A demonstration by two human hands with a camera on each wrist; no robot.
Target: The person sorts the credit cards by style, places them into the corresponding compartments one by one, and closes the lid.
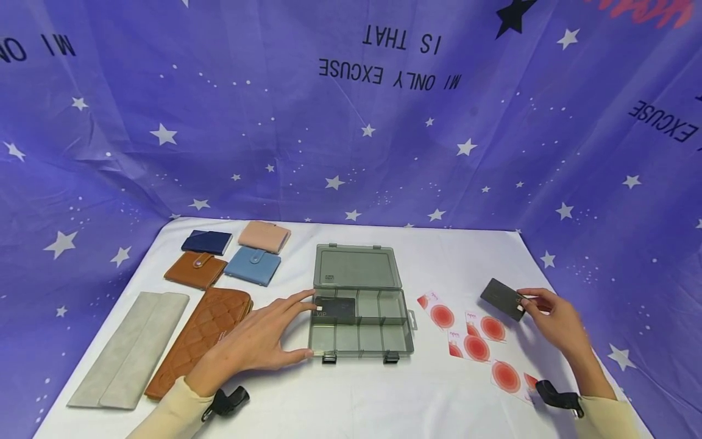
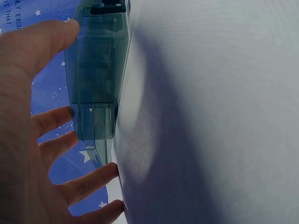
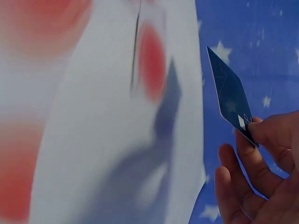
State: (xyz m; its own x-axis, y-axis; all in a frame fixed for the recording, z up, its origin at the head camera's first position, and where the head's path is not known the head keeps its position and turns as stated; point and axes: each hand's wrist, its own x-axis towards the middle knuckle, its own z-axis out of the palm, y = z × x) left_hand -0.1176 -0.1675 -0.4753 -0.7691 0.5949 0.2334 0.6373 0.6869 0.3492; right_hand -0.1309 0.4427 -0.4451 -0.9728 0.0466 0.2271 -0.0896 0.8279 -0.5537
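Note:
A black card (image 1: 503, 299) is pinched between the thumb and fingers of my right hand (image 1: 554, 320), held above the table at the right. In the right wrist view the card (image 3: 230, 91) is tilted, its corner at the thumb. My left hand (image 1: 263, 335) lies at the left side of a grey see-through compartment box (image 1: 384, 338), thumb near the front corner and fingers spread by the left wall. The box lid (image 1: 356, 268) is folded back. Another black card (image 1: 340, 310), marked VIP, lies in the box's left part, near my left fingertips.
Several white cards with red circles (image 1: 476, 347) lie right of the box. On the left are a grey long wallet (image 1: 128, 350), a brown quilted wallet (image 1: 205, 326), a brown (image 1: 194, 271), a blue (image 1: 252, 266), a navy (image 1: 206, 242) and a pink wallet (image 1: 263, 236).

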